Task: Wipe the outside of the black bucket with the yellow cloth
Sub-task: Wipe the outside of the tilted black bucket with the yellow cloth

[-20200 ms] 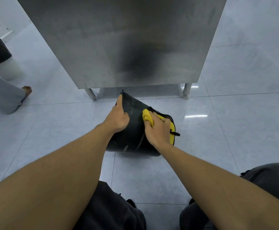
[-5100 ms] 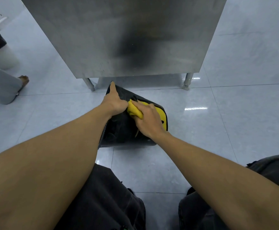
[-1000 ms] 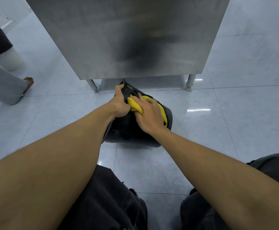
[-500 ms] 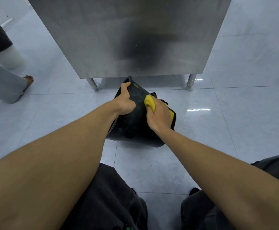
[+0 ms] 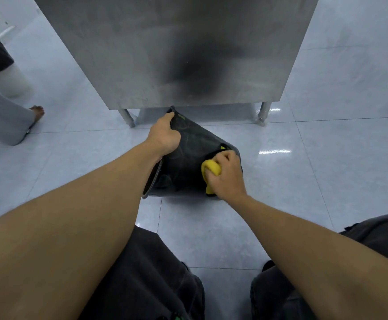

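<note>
Your left hand (image 5: 164, 135) grips the tipped, scuffed black bucket (image 5: 188, 155) at its rim; your right hand (image 5: 226, 175) clamps the yellow cloth (image 5: 210, 168) against its side.

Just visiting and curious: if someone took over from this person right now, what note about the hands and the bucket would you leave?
Left hand grips the black bucket by its rim, holding it tilted on the tiled floor, in front of the steel table.
Right hand clutches the bunched yellow cloth against the bucket's outer wall.
Done: wiping under way; how much is clean cannot be told.
Left: wipe the rest of the outside.
</note>
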